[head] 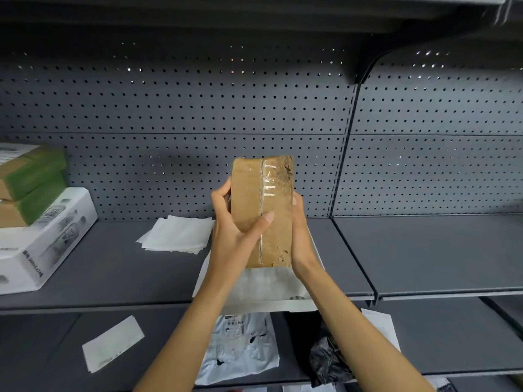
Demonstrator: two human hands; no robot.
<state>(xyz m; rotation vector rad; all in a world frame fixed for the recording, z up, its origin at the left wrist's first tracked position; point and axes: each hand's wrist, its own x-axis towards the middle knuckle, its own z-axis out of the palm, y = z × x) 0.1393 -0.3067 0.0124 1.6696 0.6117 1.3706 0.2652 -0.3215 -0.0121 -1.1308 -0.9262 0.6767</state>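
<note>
I hold the taped parcel [249, 193] upright at centre frame above the shelf [113, 264]; left hand [232, 233] curls round one edge, thumb across the front; right hand [301, 230] clasps the other; I'd turn it slowly, both grips firm.

All I'm seeing here is dark grey metal shelving: pegboard back panel [169, 108] with light glinting through a few holes, slotted upright [343, 154] splitting two bays, main shelf [113, 264], lower shelf [42, 349], another overhead [254, 12]. Pretty dim.
</note>
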